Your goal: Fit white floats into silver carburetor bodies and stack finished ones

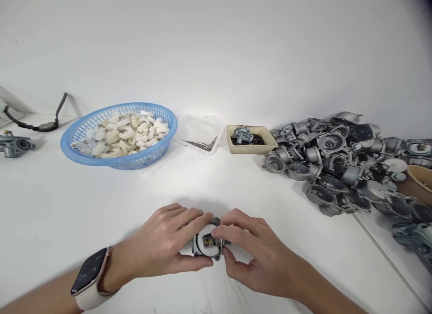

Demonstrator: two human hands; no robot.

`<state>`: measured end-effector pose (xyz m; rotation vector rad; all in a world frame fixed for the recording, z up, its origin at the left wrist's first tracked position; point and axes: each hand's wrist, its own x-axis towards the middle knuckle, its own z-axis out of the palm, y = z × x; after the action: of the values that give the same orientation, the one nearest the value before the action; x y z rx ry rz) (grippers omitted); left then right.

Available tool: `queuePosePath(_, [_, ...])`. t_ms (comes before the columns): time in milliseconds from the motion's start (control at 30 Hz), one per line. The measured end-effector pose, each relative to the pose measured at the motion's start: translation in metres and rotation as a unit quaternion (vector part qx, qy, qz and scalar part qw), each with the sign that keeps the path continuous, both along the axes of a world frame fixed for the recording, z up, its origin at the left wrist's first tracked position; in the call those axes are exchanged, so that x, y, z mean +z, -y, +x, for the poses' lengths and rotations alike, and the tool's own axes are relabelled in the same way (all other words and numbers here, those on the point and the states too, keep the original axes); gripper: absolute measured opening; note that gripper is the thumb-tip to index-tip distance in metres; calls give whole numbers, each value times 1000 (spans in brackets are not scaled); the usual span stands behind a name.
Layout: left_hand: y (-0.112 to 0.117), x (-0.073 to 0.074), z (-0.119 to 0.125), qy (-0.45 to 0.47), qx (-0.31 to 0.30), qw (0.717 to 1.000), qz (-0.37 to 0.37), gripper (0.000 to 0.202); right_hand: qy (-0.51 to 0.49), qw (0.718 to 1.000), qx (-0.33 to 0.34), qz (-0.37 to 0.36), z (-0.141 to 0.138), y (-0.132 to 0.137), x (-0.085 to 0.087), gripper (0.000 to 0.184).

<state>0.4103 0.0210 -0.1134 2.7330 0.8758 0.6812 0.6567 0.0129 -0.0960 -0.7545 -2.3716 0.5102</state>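
Observation:
A carburetor body lies low in the middle of the view, its open side up, with a white plastic float seated in it and brass jets showing inside the float's curve. My left hand grips the body from the left, fingers along the far edge and thumb along the near one. At the float's hinge side, my right hand has its thumb and index finger closed in. Whether a small part sits between those fingertips is hidden.
A blue basket of white floats stands back left. Behind centre are a clear tray of thin metal pins and a cream tub with a carburetor in it. Many metal carburetor bodies are heaped at right. A wristwatch lies far left.

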Motion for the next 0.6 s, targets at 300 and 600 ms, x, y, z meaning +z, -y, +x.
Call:
queuePosePath(300, [1, 0, 0, -1, -3, 1000, -4, 59, -11, 1000, 1, 10, -1, 0, -1, 40])
queuePosePath(600, [0, 0, 0, -1, -1, 1000, -6, 58, -10, 1000, 1, 28, -2, 1, 0, 38])
